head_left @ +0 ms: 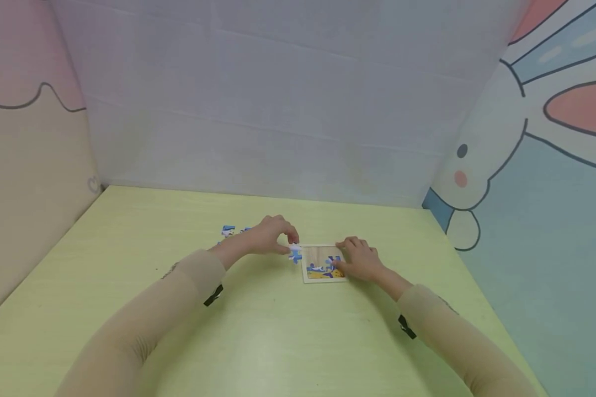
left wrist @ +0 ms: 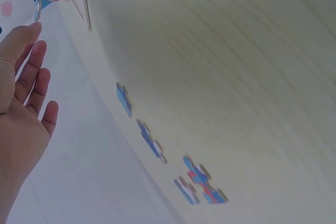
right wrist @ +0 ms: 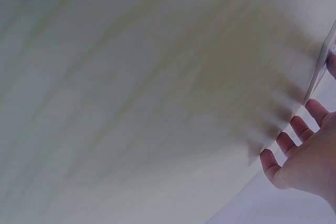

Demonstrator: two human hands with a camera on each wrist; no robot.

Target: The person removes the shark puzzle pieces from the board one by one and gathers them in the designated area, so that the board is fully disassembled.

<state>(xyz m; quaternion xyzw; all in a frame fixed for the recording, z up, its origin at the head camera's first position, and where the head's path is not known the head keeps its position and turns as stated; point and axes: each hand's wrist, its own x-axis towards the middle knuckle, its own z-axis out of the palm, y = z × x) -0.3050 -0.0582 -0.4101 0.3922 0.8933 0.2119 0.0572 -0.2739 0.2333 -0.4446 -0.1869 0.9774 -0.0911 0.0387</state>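
Note:
My left hand (head_left: 270, 234) pinches a blue and white jigsaw piece (head_left: 295, 253) between thumb and finger, just beyond the left edge of a small puzzle tray (head_left: 318, 254). In the left wrist view that jigsaw piece (left wrist: 38, 6) appears edge-on, and the other fingers extend loosely. Several pieces lie joined along the tray's lower and right part, with bare wood at its upper left. My right hand (head_left: 361, 260) rests at the tray's right side, thumb over the pieces. The right wrist view has its spread fingers (right wrist: 286, 144) touching the tabletop beside the tray's edge.
Loose jigsaw pieces (head_left: 228, 230) lie on the pale yellow table (head_left: 258, 342) behind my left forearm. The left wrist view shows several of them, including a blue and red piece (left wrist: 205, 180). A white wall (head_left: 278, 110) stands behind, and a rabbit-printed panel (head_left: 541, 231) at right.

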